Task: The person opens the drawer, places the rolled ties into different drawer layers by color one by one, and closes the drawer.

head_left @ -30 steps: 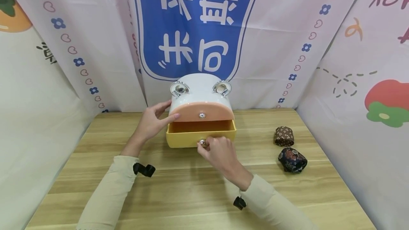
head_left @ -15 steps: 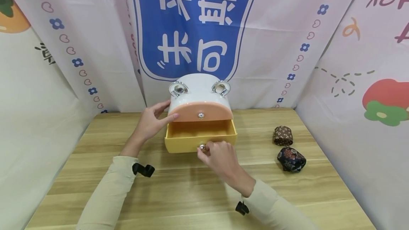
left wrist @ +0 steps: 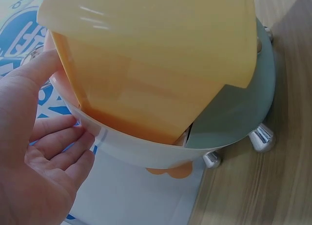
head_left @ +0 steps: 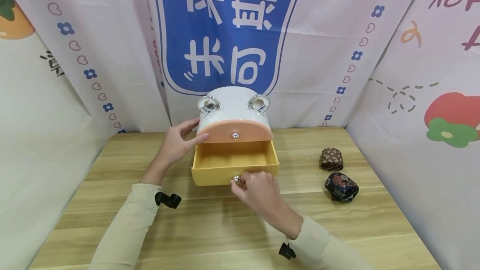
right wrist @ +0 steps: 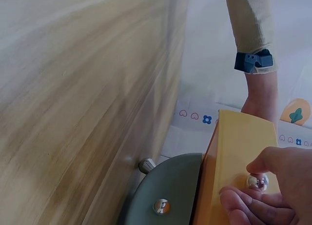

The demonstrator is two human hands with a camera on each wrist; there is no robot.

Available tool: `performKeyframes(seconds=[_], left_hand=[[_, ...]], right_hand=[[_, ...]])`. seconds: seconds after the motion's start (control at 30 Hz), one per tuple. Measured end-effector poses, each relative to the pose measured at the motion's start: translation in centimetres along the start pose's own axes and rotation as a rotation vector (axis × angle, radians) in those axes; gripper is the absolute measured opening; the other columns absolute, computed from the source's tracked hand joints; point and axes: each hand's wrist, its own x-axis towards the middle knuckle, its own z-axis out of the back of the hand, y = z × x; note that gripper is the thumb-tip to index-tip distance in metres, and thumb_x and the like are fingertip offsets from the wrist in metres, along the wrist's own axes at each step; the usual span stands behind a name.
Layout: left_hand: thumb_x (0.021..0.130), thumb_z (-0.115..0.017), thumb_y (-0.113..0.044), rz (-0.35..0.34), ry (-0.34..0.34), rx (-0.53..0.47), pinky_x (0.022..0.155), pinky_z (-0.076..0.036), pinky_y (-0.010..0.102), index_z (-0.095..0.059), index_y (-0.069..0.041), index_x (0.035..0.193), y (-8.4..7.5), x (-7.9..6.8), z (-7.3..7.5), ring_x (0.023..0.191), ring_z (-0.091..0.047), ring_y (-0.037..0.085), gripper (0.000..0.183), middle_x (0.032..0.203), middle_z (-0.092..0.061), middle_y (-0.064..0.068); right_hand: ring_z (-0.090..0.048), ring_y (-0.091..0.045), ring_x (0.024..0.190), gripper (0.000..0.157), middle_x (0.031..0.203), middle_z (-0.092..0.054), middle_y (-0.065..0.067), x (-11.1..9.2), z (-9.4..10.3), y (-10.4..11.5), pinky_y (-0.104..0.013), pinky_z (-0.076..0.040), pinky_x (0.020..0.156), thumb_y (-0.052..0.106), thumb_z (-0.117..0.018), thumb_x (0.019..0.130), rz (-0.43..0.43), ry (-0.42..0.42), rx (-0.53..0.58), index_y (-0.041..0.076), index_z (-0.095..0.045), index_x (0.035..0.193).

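Observation:
A small white drawer cabinet point(head_left: 234, 109) with two silver ring-shaped ears stands near the back of the table. Its peach top drawer point(head_left: 221, 131) is closed, while the yellow drawer point(head_left: 213, 176) beneath is pulled well out and bare inside. My left hand point(head_left: 175, 144) holds the cabinet's left front corner, thumb on the front and fingers bent against the side wall. Between thumb and fingers my right hand point(head_left: 264, 195) pinches the yellow drawer's silver knob point(head_left: 236, 178). The right wrist view shows a closed green bottom drawer point(right wrist: 178, 178) with its own knob.
A brown flowered fabric roll point(head_left: 331, 159) and a dark floral fabric roll point(head_left: 341, 187) lie on the wooden table point(head_left: 210, 232) at the right. Printed cloth point(head_left: 311, 53) hangs close behind the cabinet and along both sides. Silver feet point(left wrist: 262, 138) hold the cabinet off the tabletop.
My right hand has drawn the yellow drawer farther out toward me, so more of its inside shows. The left hand has stayed at the cabinet's corner.

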Motion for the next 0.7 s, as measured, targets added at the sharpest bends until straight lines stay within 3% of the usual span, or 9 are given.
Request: performKeyframes(seconds=[0.37, 0.7], left_hand=[[0.092, -0.081, -0.048, -0.004, -0.003, -0.01, 0.13, -0.038, 0.052, -0.051, -0.011, 0.157, 0.1, 0.1, -0.1, 0.154, -0.045, 0.033, 0.08, 0.163, -0.05, 0.012], [0.092, -0.081, -0.046, -0.016, -0.012, -0.017, 0.129, -0.039, 0.051, -0.052, -0.009, 0.155, 0.2, 0.1, -0.2, 0.153, -0.047, 0.032, 0.079, 0.162, -0.052, 0.012]], right_hand=[[-0.029, 0.007, 0.043, 0.03, 0.049, -0.057, 0.013, -0.8, 0.7, 0.5, -0.004, -0.014, 0.037, 0.031, -0.082, 0.09, 0.03, -0.007, 0.012, 0.015, -0.073, 0.066], [-0.025, 0.007, 0.044, 0.035, 0.046, -0.05, 0.014, -1.4, 1.1, 0.8, -0.005, -0.013, 0.037, 0.031, -0.083, 0.089, 0.032, -0.003, 0.021, 0.017, -0.068, 0.06]])
